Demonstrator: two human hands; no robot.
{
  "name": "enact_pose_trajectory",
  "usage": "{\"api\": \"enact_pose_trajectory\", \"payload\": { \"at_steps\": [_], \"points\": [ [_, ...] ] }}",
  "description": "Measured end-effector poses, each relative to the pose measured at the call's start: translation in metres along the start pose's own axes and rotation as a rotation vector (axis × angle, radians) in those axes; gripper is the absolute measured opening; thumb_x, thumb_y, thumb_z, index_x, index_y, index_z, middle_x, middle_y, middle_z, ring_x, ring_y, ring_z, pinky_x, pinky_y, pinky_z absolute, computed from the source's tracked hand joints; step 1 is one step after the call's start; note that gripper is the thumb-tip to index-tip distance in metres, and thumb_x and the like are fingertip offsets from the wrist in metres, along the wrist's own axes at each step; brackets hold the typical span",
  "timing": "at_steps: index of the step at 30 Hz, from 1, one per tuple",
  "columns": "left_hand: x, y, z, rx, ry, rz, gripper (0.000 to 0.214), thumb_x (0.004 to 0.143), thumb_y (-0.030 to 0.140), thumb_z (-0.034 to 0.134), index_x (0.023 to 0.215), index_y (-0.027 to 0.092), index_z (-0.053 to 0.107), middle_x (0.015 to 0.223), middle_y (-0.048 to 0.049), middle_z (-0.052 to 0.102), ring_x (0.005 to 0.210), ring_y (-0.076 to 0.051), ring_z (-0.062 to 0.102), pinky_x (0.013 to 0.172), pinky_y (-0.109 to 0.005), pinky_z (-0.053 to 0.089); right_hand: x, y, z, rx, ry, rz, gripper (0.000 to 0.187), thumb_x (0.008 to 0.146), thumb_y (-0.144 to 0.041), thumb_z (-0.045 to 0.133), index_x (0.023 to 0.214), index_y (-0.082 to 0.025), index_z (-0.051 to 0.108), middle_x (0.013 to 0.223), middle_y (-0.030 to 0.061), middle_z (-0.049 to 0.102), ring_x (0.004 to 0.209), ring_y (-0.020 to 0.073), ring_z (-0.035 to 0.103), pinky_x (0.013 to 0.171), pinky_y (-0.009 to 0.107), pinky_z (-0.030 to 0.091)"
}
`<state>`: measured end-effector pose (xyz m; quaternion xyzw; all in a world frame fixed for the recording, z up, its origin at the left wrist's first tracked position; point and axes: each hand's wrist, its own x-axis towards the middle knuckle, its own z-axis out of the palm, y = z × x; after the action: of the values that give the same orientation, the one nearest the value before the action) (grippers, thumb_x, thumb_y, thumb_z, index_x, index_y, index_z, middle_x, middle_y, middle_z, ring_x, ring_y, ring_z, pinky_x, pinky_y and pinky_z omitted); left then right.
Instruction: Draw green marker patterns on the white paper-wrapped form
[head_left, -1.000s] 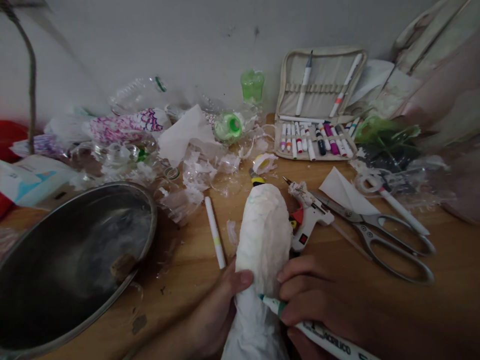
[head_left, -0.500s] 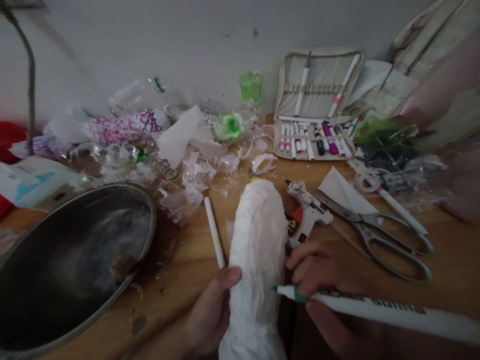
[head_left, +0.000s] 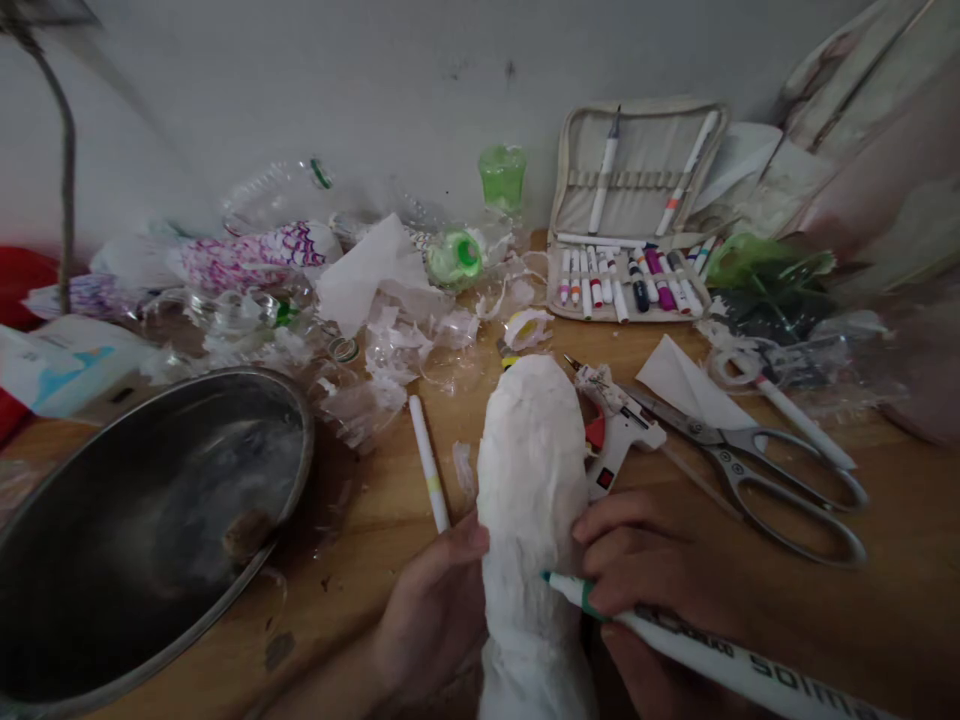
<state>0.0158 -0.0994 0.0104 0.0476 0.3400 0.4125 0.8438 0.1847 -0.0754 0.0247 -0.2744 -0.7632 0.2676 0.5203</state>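
Note:
A white, paper-wrapped form (head_left: 532, 470), rounded at the top and narrowing lower down, stands up in front of me. My left hand (head_left: 435, 610) grips its left side, thumb against the surface. My right hand (head_left: 652, 570) is closed around a white marker (head_left: 720, 650) with a green collar. The marker's green tip is at the form's front, seemingly touching it. Fingertips of my right hand rest near the form's right edge. Left of the form lies another white marker (head_left: 429, 462) with a yellow band. A glue gun (head_left: 622, 430) lies partly behind the form.
Scissors (head_left: 720, 445) lie at right beside a folded white paper (head_left: 694, 390). An open marker case (head_left: 637, 205) stands at the back. A dark metal basin (head_left: 150, 520) fills the left. Plastic scraps (head_left: 405, 340), a patterned pink form (head_left: 247, 260) and a green cup piece (head_left: 502, 175) lie along the wall.
The white form has shifted slightly right and turned, with my left hand moving along. The marker in my right hand now slants more, its tip a little further in on the form.

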Motion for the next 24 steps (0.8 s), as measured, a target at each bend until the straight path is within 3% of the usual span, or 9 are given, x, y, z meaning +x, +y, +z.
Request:
{"api": "enact_pose_trajectory", "payload": {
  "at_steps": [5,12,20,24],
  "points": [
    [0.002,0.001,0.005,-0.064,-0.037,0.010,0.025,0.064,0.037,0.074,0.078,0.017,0.075,0.080,-0.0069,0.073,0.088,-0.029,0.067,0.084,-0.037,0.048,-0.006,0.006,0.006,-0.071,-0.024,-0.048,0.022,0.073,-0.004,0.051,0.087,-0.020,0.056,0.062,-0.0038,0.060,0.065,0.0136,0.062,0.067,0.028,0.057],
    [0.002,-0.010,-0.007,0.003,0.077,0.035,0.033,0.062,0.030,0.084,0.092,0.021,0.072,0.072,-0.0015,0.072,0.076,-0.020,0.069,0.073,-0.028,0.049,-0.014,0.008,0.012,-0.059,-0.026,0.006,0.016,0.080,-0.009,0.050,0.089,-0.021,0.055,0.065,-0.0023,0.061,0.073,0.0159,0.062,0.069,0.030,0.055],
    [0.001,-0.001,0.004,-0.048,0.195,-0.058,0.046,0.045,0.035,0.090,0.082,0.014,0.074,0.072,-0.0058,0.074,0.086,-0.029,0.069,0.084,-0.036,0.051,-0.013,0.006,0.008,-0.022,-0.071,-0.029,0.020,0.077,-0.004,0.050,0.090,-0.019,0.054,0.067,-0.0024,0.061,0.065,0.0133,0.062,0.071,0.029,0.055],
    [-0.002,-0.001,-0.003,-0.044,0.220,-0.141,0.052,0.044,0.044,0.087,0.082,0.010,0.075,0.069,-0.0101,0.074,0.089,-0.035,0.068,0.084,-0.040,0.050,-0.007,0.003,0.004,0.068,-0.049,0.031,0.022,0.072,-0.003,0.052,0.087,-0.019,0.056,0.064,-0.0037,0.059,0.062,0.0112,0.059,0.071,0.028,0.056]
  ]
}}
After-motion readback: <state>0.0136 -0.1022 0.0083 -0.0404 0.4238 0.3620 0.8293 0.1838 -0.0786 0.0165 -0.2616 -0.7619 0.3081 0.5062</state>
